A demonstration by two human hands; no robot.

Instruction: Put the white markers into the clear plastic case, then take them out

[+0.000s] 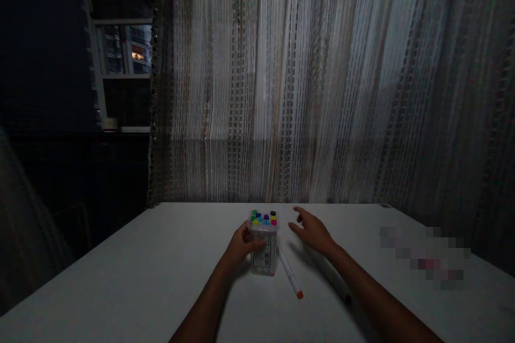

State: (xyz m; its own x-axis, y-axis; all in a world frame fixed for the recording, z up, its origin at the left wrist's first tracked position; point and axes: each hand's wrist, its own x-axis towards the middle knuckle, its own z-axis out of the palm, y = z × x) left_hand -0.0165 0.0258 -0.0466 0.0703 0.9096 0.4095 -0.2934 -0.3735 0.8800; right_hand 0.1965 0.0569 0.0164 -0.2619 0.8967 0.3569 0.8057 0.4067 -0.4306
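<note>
My left hand (240,246) is wrapped around a clear plastic marker case (263,257), its thumb across the front label. The case stands upright, and several markers with coloured ends (263,218) show at its top. To the right of it my right hand (311,230) hovers with fingers apart and nothing between them. A white marker with an orange end (290,274) lies on the table between my arms. Partly under my right forearm lies a second marker with a dark end (336,281).
The white table (132,257) reaches back to a long striped curtain (281,80). On the table's right side is a pixelated patch (426,257) whose contents I cannot make out. A window (126,51) is at the left, with a small container (110,124) on its sill.
</note>
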